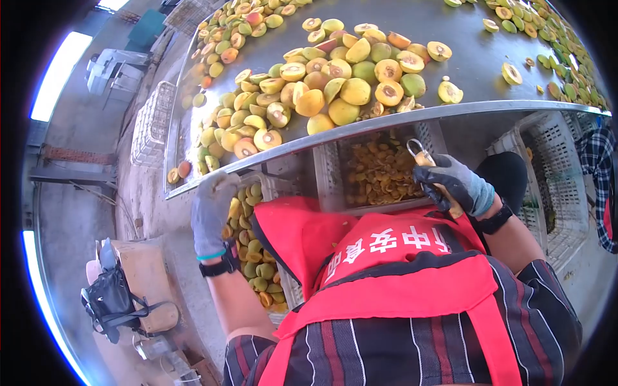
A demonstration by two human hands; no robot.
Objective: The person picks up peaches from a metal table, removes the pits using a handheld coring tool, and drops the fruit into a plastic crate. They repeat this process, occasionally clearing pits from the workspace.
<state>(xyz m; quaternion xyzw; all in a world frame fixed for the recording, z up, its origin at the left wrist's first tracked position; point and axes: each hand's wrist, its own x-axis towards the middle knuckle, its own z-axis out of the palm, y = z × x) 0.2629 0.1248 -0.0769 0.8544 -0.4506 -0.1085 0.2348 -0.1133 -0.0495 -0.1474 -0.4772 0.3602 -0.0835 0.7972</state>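
Observation:
My right hand (454, 183), in a grey glove with dark fingers, is closed round a pitting tool with a metal loop (415, 147) at its tip and a wooden handle (449, 198). It is above the front of a crate of yellow fruit pieces (383, 170). My left hand (214, 212), also gloved, is at the table's front edge, beside a crate of halved stone fruit (259, 260). Its fingers are smeared by motion, so I cannot tell whether they hold anything. A yellow fruit half (234, 207) shows right beside its palm. Halved fruit (322, 83) lies heaped on the metal table (444, 19).
The table's raised metal rim (386, 120) runs across in front of me. More halves (576, 83) lie at the right. A white crate (566, 183) stands at the lower right, near a person's checked sleeve (595, 154). Stacked crates (152, 125) and a black bag (111, 299) are at left.

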